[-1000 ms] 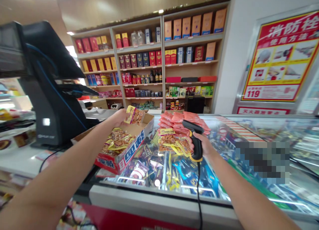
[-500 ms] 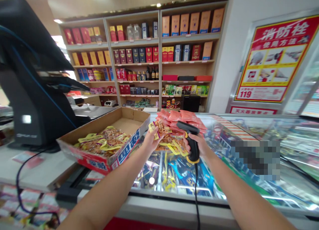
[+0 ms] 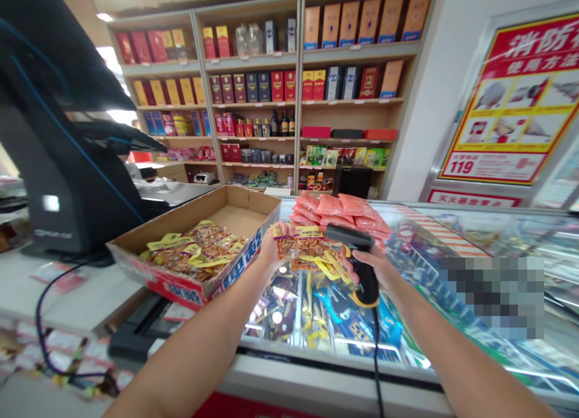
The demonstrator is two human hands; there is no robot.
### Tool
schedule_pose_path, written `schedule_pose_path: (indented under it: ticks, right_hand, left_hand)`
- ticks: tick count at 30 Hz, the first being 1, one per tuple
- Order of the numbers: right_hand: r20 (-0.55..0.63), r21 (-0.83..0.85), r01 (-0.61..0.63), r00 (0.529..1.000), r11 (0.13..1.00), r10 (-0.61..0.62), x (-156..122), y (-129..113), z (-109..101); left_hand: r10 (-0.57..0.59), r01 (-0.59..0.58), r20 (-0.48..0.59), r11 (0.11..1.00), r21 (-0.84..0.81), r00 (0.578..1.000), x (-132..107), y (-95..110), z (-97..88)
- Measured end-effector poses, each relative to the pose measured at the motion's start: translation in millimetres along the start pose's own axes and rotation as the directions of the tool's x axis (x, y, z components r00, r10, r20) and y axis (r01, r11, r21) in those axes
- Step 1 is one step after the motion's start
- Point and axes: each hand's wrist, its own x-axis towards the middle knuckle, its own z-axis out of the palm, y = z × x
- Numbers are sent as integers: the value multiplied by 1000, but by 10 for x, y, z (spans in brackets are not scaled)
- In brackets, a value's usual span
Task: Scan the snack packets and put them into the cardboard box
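Note:
My left hand point(image 3: 270, 252) is closed on a clear snack packet point(image 3: 286, 247) with a yellow top strip, held over the glass top. My right hand point(image 3: 382, 266) grips a black and yellow barcode scanner point(image 3: 365, 279), its head pointing left towards the packet and its cable hanging down. Between the hands, more yellow-topped snack packets point(image 3: 332, 267) lie on the glass, partly covered by the scanner. Behind them is a stack of pinkish-red packets point(image 3: 337, 205). To the left, an open cardboard box point(image 3: 246, 198) holds several of the same yellow-topped snack packets point(image 3: 203, 243).
A glass-topped freezer point(image 3: 312, 351) full of packaged goods spreads below my hands. At the left, a black checkout terminal point(image 3: 58, 158) stands on a white counter point(image 3: 27, 297). Shelves of boxes and bottles point(image 3: 253, 98) line the back wall. A red poster point(image 3: 511, 104) hangs at the right.
The view has shifted, so most things sit slightly elsewhere in the frame. The packet in my left hand has turned, its yellow strip now lying level towards the scanner. Both hands keep their hold.

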Motion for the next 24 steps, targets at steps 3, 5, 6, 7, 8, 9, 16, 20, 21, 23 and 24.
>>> schedule_pose_path:
  ticks: [3,5,6,7,8,9,16,20,21,23,24]
  right_hand:
    - [53,-77,-13,998,997,17,-18,-19,43]
    - [78,-150,-23,996,988,35,-7,-8,51]
    - [85,-191,-23,996,981,40,4,4,46]
    - [86,-233,-21,995,972,43,18,18,38]
    - [84,-270,-21,995,963,45,31,34,27]
    - [77,-297,-25,996,955,50,43,48,16]
    - [66,-276,-59,995,959,80,51,93,18]
    - [73,-280,-70,993,957,94,47,91,34]
    - [74,-283,-74,992,956,99,47,88,35]
    - [71,-283,-84,992,955,108,46,81,36]
    - [69,-283,-88,991,955,112,46,78,37]
  left_hand:
    - [-58,56,-23,995,-79,998,5,41,-4]
    - [-73,68,-38,991,-117,997,5,44,-2]
    - [-76,70,-41,989,-132,996,5,41,0]
    - [-78,71,-42,987,-142,996,4,36,1]
    - [-79,72,-41,987,-147,996,3,31,1]
    - [-78,72,-38,986,-148,996,2,26,0]
    - [-51,49,-4,985,-163,999,5,28,-6]
    - [-62,62,7,972,-225,998,9,29,6]
    - [-65,66,13,967,-245,998,11,26,6]
    - [-68,73,30,956,-283,997,15,18,2]
    - [-66,74,38,951,-301,997,17,14,-2]
